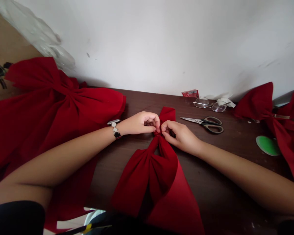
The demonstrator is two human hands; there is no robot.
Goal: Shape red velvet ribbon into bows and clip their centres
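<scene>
On the table (210,169), the cloth (149,169) is pinched tight at its gathered waist by the left hand (139,123) and right hand (178,135), so the folds are held bunched.

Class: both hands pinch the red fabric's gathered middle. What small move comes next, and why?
Probably tighten the pinch of left hand and right hand on the red fabric: its gather looks held by fingers alone, with no tie visible.

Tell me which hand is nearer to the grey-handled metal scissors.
Right. The right hand is next to the grey-handled metal scissors, not touching; the left hand is beyond it. Both pinch the red fabric bow.
</scene>
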